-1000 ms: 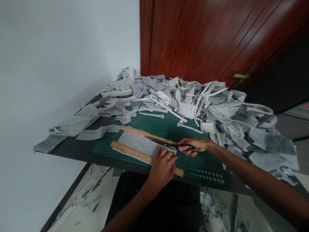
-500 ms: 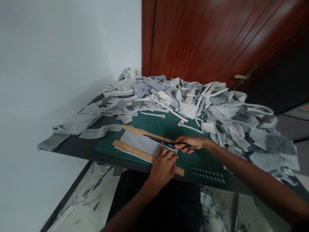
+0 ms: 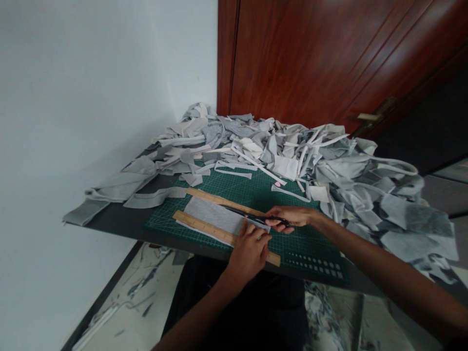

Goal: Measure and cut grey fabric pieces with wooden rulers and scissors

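Note:
My right hand (image 3: 291,216) is closed round the handles of black scissors (image 3: 252,217), whose blades point left across a grey piece of fabric (image 3: 208,210). Whether the blades are parted is hard to make out. Flat on the near wooden ruler (image 3: 201,225) and the fabric's right part rests my left hand (image 3: 250,247), pressing down with its fingers stretched out. A second wooden ruler (image 3: 212,197) lies along the fabric's far edge, partly behind the scissors and my right hand. Fabric and rulers lie on a green cutting mat (image 3: 307,243).
A heap of grey and white fabric scraps (image 3: 263,139) lines the back and right of the dark table (image 3: 117,222). A small pink piece (image 3: 277,184) lies on the mat. Behind are a white wall and a wooden door (image 3: 292,63). Scraps litter the floor (image 3: 139,292).
The whole view has shifted very slightly to the right. Both hands, the scissors, rulers and fabric keep nearly the same places relative to each other.

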Demonstrator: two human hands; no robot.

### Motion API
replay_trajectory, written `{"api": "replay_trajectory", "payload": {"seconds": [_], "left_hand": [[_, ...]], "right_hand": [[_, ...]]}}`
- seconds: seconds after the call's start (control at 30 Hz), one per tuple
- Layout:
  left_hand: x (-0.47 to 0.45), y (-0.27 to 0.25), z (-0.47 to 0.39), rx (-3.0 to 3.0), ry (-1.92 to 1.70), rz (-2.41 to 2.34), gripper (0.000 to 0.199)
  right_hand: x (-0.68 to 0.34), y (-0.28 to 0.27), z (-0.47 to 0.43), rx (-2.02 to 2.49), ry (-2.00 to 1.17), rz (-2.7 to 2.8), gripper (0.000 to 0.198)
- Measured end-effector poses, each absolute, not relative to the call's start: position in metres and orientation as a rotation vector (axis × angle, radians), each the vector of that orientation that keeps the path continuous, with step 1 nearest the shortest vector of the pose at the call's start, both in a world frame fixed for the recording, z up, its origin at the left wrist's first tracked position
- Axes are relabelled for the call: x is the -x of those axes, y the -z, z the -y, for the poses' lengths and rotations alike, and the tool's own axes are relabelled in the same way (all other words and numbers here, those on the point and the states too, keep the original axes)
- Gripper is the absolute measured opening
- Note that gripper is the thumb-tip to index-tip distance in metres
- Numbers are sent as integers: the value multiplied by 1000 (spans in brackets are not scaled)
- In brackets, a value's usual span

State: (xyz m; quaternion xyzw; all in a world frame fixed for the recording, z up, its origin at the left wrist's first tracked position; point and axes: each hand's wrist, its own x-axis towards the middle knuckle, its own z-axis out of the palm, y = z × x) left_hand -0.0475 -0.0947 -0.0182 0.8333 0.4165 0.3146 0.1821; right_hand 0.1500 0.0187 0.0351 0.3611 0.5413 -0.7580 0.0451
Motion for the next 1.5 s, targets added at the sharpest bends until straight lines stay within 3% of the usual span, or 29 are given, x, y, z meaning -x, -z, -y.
{"api": "replay_trajectory", "payload": {"seconds": [0.37, 0.9, 1.5], "left_hand": [[48, 19, 94, -2360, -859, -1183, 26], [47, 20, 95, -2338, -871, -1181, 26], [48, 20, 95, -2375, -853, -1195, 26]], "right_hand": [[-144, -40, -23, -1088, 2340, -1661, 54], [-155, -53, -35, -1059, 2279, -1622, 45], [-127, -38, -31, -1061, 2336, -1678, 54]]}}
